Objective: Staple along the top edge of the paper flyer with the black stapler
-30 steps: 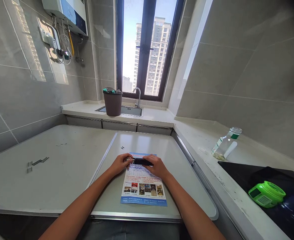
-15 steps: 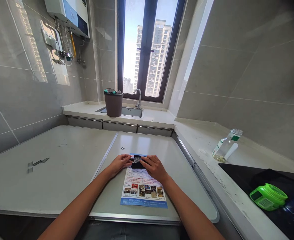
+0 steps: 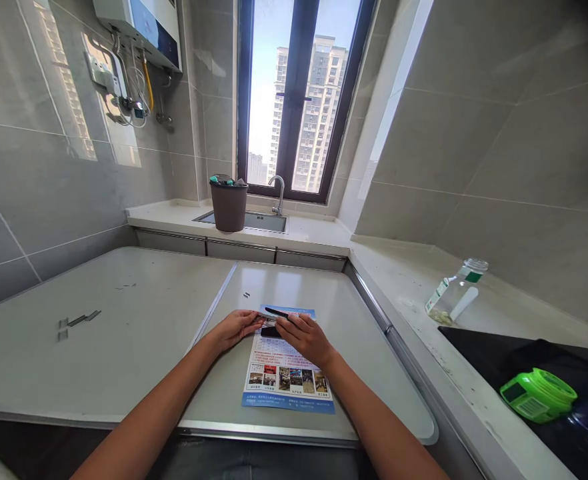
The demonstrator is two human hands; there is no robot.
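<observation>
Over the top of a printed leaflet [image 3: 289, 397] I hold a black stapler [image 3: 274, 331], its upper arm raised apart from its base. My right hand [image 3: 301, 337] is closed around the stapler's right end, and its fingers hide part of it. My left hand [image 3: 239, 327] has its thumb and fingertips pinched together at the stapler's left end; any small piece between them is too small to make out. Just beyond the hands lie short grey staple strips [image 3: 247, 295]. More staple strips [image 3: 77, 321] are scattered on the left board.
Two white boards [image 3: 139, 373] meet at a seam left of the leaflet. Behind them stand a brown bucket [image 3: 229, 208] and a sink with a faucet [image 3: 279, 193]. On the right counter are a glass jar [image 3: 455, 293] and a green container [image 3: 538, 395].
The stapler has tilted, so its metallic inside shows less and the upper arm stands higher. Both hands stay close to where they were. The view has shifted slightly.
</observation>
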